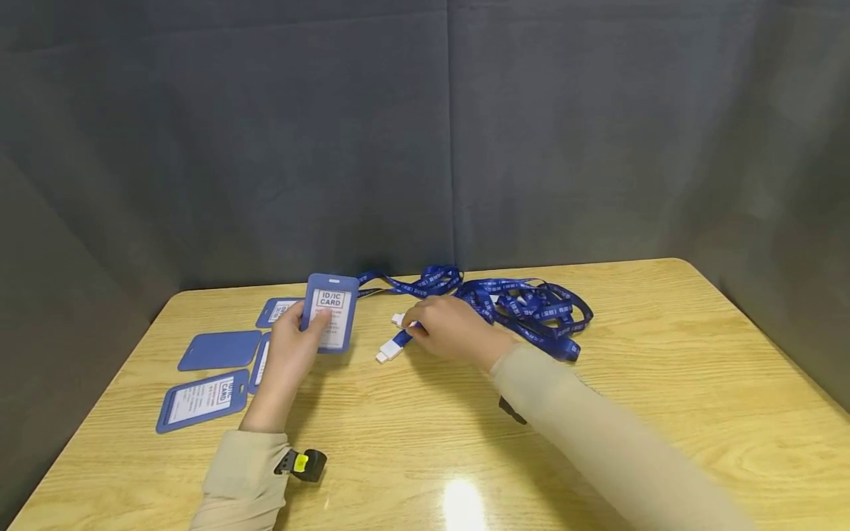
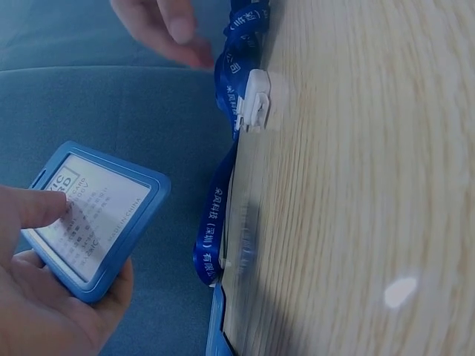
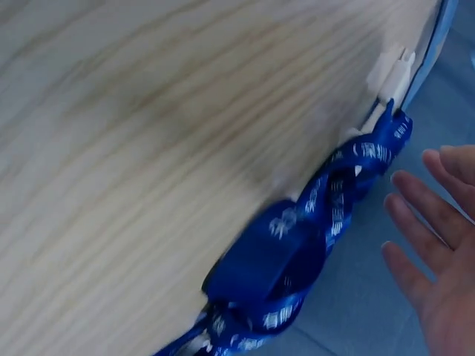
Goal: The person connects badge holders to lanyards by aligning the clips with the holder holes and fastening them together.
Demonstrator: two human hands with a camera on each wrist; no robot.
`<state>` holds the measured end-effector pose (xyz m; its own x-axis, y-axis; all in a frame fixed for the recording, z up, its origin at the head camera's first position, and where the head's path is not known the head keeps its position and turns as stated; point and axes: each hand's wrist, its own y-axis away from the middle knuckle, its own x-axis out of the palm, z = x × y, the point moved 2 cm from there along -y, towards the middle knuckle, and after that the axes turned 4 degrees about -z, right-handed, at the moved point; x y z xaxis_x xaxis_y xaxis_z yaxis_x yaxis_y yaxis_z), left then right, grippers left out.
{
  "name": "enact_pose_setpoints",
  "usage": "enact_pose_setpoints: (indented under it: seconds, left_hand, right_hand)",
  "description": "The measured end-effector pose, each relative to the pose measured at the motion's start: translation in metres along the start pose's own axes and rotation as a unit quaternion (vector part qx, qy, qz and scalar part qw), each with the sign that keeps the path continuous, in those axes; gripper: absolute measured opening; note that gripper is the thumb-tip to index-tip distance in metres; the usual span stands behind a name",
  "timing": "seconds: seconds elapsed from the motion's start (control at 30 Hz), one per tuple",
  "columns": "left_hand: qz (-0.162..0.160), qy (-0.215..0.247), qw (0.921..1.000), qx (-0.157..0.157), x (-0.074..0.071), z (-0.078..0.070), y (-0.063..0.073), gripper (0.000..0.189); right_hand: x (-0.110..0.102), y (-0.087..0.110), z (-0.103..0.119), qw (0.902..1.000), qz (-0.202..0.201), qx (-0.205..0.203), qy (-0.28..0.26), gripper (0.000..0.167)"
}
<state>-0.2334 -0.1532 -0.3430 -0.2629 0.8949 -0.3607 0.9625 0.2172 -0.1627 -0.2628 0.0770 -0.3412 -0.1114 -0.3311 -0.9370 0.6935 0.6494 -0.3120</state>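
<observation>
Left of centre, our left hand gripped a card holder; our right hand, fingers loosely spread, hovered mid-frame, probably to fetch a clip, needing a pinch.

"What does the raised badge holder say?"

"Its white insert reads ID/IC CARD inside a printed box. In the left wrist view, MADE IN CHINA runs along one edge; the smaller lines are too blurred."

"And the holder lying nearest on the left?"

"ID/IC CARD again, turned sideways, above fine print I can't make out."

"Any lettering on the blue lanyards?"

"White Chinese characters: 采风科技, (深圳), 有限. The right wrist view shows (深圳) and 有限 too."

"The yellow label on the black wrist device?"

"Too small to read."
</observation>
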Motion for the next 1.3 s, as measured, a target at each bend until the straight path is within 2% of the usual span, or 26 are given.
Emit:
enact_pose_setpoints:
  seconds: [0.13,0.47,0.63,0.83,1.3]
  left_hand:
    - [0.002,0.001,1.0000,-0.005,0.000,0.001,0.001,0.034]
    - [-0.001,0.004,1.0000,0.004,-0.002,0.001,0.001,0.033]
    - [-0.001,0.006,1.0000,0.003,-0.002,0.000,0.001,0.033]
    - [-0.001,0.005,1.0000,0.001,-0.001,0.000,0.000,0.033]
    - [0.004,0.011,0.9999,-0.001,0.001,0.002,-0.001,0.032]
  right_hand:
    - [0.009,-0.008,0.005,0.9997,0.025,0.002,-0.009,0.017]
    - [0.027,-0.022,0.018,0.9977,0.066,0.008,0.009,0.017]
    - [0.032,-0.023,0.022,0.9975,0.066,-0.003,0.025,0.018]
    - [0.036,-0.021,0.022,0.9958,0.084,-0.012,0.033,0.022]
    - [0.037,-0.021,0.008,0.9975,0.069,0.014,-0.003,0.029]
